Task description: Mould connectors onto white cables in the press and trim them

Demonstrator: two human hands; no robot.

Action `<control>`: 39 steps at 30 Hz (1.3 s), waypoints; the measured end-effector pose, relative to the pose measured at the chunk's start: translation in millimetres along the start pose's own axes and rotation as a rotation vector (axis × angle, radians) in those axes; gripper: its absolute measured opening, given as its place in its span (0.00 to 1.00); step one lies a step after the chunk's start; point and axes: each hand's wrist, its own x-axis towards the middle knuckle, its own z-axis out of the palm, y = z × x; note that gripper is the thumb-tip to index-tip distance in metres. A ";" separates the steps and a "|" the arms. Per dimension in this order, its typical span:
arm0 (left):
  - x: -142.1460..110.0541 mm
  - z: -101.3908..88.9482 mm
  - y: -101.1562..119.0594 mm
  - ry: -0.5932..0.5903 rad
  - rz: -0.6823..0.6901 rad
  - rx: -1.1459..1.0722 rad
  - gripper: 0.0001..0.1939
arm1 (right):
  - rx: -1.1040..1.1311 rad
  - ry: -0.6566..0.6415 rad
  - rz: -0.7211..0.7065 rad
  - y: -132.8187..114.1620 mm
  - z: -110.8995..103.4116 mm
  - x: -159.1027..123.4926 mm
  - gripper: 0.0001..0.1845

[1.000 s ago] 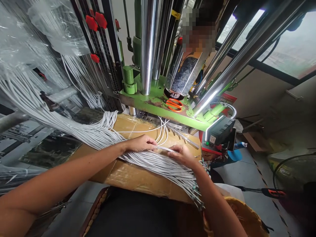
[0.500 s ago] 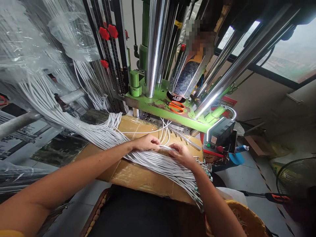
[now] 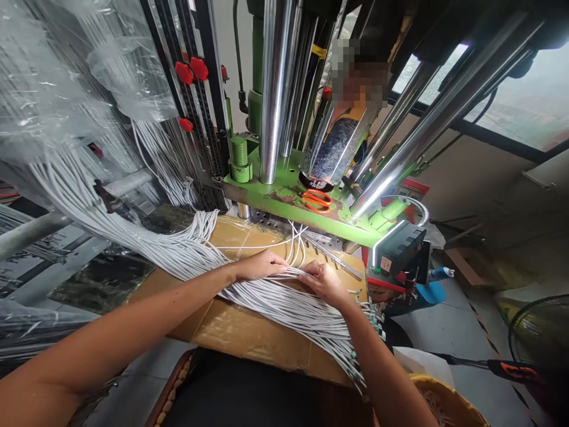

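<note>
A thick bundle of white cables (image 3: 275, 299) runs from the left across a cardboard-covered work surface (image 3: 231, 338) to small greenish connectors (image 3: 355, 365) at the right. My left hand (image 3: 262, 265) is closed, pinching white cable at the bundle's far edge. Close beside it, my right hand (image 3: 323, 281) is closed on the same strands, thumb and fingers together. A short stretch of cable spans the gap between the hands. How many strands they grip I cannot tell. Behind the hands, a few loose cables (image 3: 294, 246) loop toward the machine base.
A green machine plate (image 3: 275, 198) with steel columns (image 3: 272, 95) stands just beyond the work surface. Orange-handled scissors (image 3: 316, 200) lie on it. A dark control box (image 3: 400, 246) is at the right, a yellow basket (image 3: 444, 394) at lower right. Plastic-wrapped cables (image 3: 133, 77) hang at left.
My hands have come a little closer together, the left fingers now pinching cable beside the right hand. The view has shifted slightly, so the scene sits lower.
</note>
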 end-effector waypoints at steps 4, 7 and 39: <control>2.7 5.3 14.4 0.015 0.048 0.087 0.17 | -0.113 0.041 0.015 -9.5 4.4 -1.6 0.12; -13.4 5.6 31.5 0.084 0.143 0.284 0.16 | -0.218 0.062 -0.019 -15.4 1.5 -19.8 0.10; -47.7 97.3 8.4 0.316 -0.130 -0.625 0.16 | -0.302 0.218 0.218 89.9 -44.3 -36.7 0.15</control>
